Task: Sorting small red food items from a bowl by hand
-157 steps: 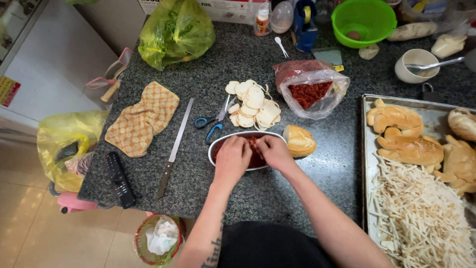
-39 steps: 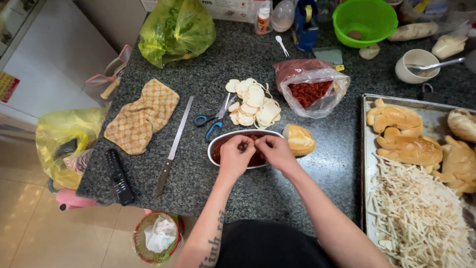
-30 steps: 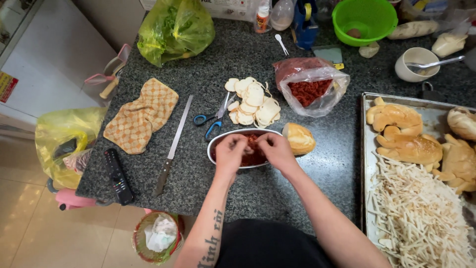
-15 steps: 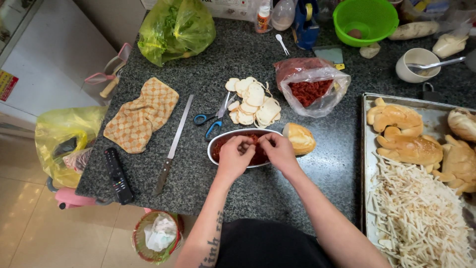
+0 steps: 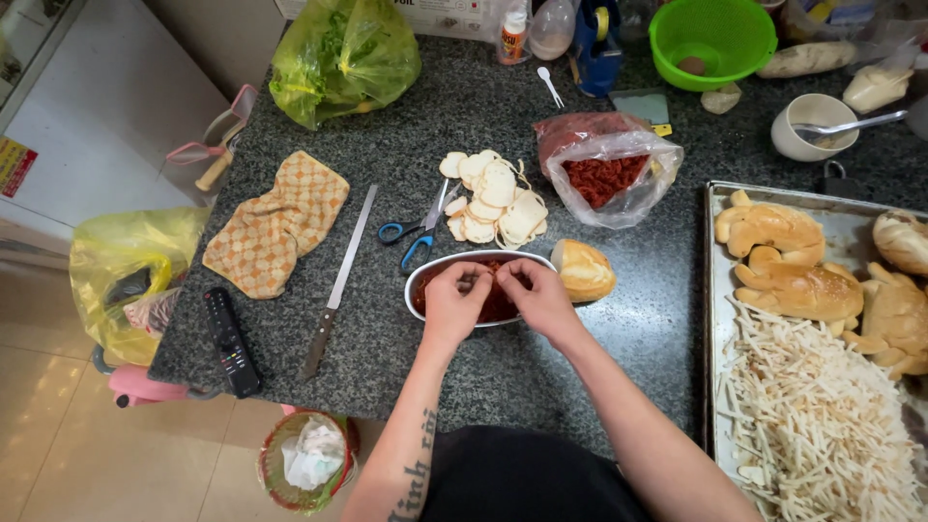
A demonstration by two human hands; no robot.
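Counts on the table [image 5: 541,387]

Two hands: left hand [image 5: 452,302], right hand [image 5: 537,298]; one oval dish [image 5: 425,280], one knife [image 5: 337,283], one scissors [image 5: 419,228], one remote [image 5: 230,341], one green bowl [image 5: 717,39], one tray [image 5: 713,290].

Speckled polished stone counter [image 5: 541,367]; checked woven cloth [image 5: 275,222]; metal baking tray [image 5: 713,290]

Kitchen, dark speckled stone counter [image 5: 541,377] under both hands, metal tray of bread rolls [image 5: 720,387] right, long knife [image 5: 338,280] left

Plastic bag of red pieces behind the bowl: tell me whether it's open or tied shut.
Open. The plastic bag lies with its mouth spread wide, so the red pieces show inside; no knot is visible.
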